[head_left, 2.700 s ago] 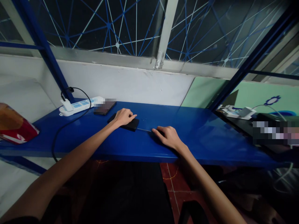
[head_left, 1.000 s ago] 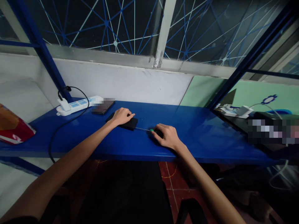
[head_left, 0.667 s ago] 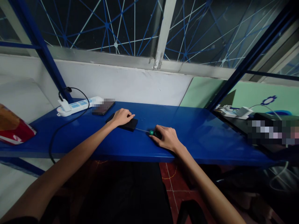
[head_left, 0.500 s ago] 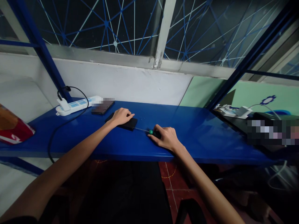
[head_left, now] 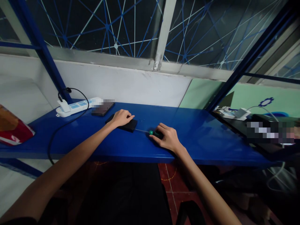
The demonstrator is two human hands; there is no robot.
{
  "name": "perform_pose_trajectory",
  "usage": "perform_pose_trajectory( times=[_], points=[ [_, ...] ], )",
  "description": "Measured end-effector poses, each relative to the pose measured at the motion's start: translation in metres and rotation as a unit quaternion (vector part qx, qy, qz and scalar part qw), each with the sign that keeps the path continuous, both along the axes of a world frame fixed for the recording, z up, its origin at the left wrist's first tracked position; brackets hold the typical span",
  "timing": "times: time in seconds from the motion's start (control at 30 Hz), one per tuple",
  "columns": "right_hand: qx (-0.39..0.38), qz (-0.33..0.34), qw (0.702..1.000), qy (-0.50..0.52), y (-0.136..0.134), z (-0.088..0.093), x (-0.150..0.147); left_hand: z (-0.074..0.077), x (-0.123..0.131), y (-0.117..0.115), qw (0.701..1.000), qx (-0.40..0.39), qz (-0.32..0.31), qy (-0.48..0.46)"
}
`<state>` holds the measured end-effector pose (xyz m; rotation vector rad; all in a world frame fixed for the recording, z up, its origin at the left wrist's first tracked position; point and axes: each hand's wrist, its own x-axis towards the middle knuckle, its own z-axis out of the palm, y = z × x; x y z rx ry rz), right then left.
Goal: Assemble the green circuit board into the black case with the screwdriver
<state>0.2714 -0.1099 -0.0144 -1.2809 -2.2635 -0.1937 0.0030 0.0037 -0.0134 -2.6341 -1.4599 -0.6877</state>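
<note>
A flat black rectangular box (head_left: 130, 125) lies on the blue table (head_left: 194, 134). My left hand (head_left: 122, 118) rests over its top and holds it down, with the thumb toward the right; the fingers' far side is partly hidden. In my right hand (head_left: 169, 137) is a screwdriver (head_left: 151, 132) with a green and black handle, gripped between thumb and curled fingers. Its thin shaft points left and reaches the right end of the box. Whether the tip sits in a screw is too small to tell. Several tiny specks (head_left: 142, 120) lie just behind the box.
Behind my left hand are a dark phone (head_left: 103, 108) and a white power strip (head_left: 78, 107) with a black cable (head_left: 54, 131). A red package (head_left: 15, 129) stands at far left. Chargers (head_left: 241, 114) and dark items crowd the right end. Blue posts flank the table.
The screwdriver and my right hand have barely shifted, with the fingers slightly changed round the handle. My left hand and the box stay in place.
</note>
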Motion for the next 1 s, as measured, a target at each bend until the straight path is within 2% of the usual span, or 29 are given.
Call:
perform_pose_trajectory(
  times=[0.2,0.43,0.7,0.87,1.0],
  points=[
    [-0.04,-0.02,0.999,-0.015,0.0001,-0.0025,-0.0022,0.0033,0.0017,-0.0032,1.0,-0.01,0.008,0.012],
    [-0.014,0.011,1.0,-0.002,-0.0037,-0.0011,-0.0033,0.0022,0.0016,-0.0024,1.0,-0.022,0.013,0.013],
    [0.022,0.0,1.0,-0.017,-0.0008,-0.0041,-0.0002,0.0044,0.0022,-0.0035,0.999,-0.032,0.009,0.01],
    [0.0,-0.03,0.998,-0.06,0.0006,-0.0065,-0.0025,0.0023,0.001,-0.001,1.0,-0.026,-0.004,0.011],
    [-0.014,-0.025,0.998,-0.057,-0.0014,-0.0066,-0.0052,0.0004,0.0002,0.0009,1.0,-0.03,-0.005,0.007]
  ],
)
